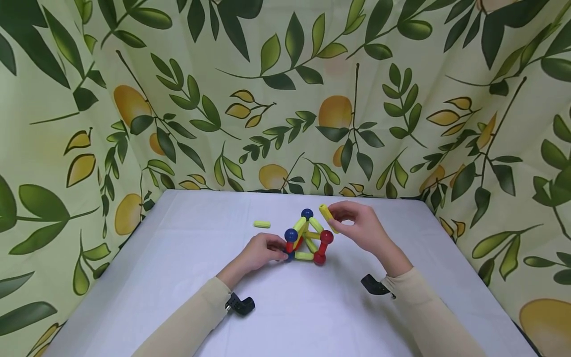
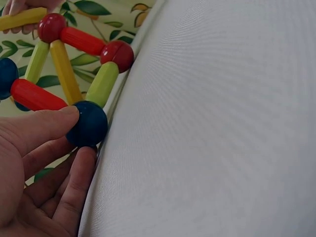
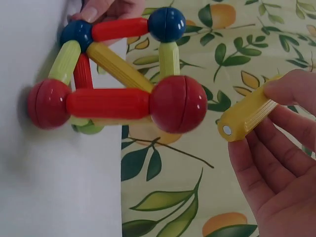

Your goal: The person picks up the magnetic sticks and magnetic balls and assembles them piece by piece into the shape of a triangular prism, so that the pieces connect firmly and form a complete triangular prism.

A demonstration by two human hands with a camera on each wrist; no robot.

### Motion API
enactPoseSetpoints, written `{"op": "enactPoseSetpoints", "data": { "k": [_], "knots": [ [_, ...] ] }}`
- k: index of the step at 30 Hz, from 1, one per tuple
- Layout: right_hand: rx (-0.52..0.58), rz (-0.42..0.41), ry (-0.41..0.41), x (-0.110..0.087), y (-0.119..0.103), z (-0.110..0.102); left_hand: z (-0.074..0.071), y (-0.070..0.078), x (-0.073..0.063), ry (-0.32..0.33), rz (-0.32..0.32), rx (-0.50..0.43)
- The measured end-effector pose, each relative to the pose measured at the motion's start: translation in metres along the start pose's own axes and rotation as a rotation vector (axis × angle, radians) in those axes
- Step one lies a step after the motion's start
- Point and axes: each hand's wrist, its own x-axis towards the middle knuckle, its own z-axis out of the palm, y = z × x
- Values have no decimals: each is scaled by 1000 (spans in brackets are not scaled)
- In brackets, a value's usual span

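Observation:
A frame of magnetic rods and balls (image 1: 305,256) stands on the table, with blue and red balls joined by red, yellow and light green rods. My left hand (image 1: 260,250) pinches a low blue ball (image 2: 89,126) at its left corner, thumb on one side and fingers on the other. To the right of the frame, my right hand (image 1: 360,225) holds a yellow magnetic rod (image 3: 249,111) between thumb and fingers. The rod's end, with a round metal magnet, points toward the upper red ball (image 3: 178,103), with a gap between them. Part of the frame's far side is hidden.
A single light green rod (image 1: 261,224) lies on the white-covered table (image 1: 200,218), behind my left hand. Leaf-patterned cloth (image 1: 285,114) hangs behind the table and along both sides. Each wrist carries a small black camera (image 1: 241,303).

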Motion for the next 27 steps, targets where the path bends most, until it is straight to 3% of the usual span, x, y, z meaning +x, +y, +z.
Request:
{"op": "enactPoseSetpoints", "data": {
  "k": [14,27],
  "knots": [
    [-6,-37,-3,5,-10,15,-1,1,-1,-1,-1,-17],
    [-27,-81,-57,7,-8,28,-1,1,-1,-4,14,-39]
  ]
}}
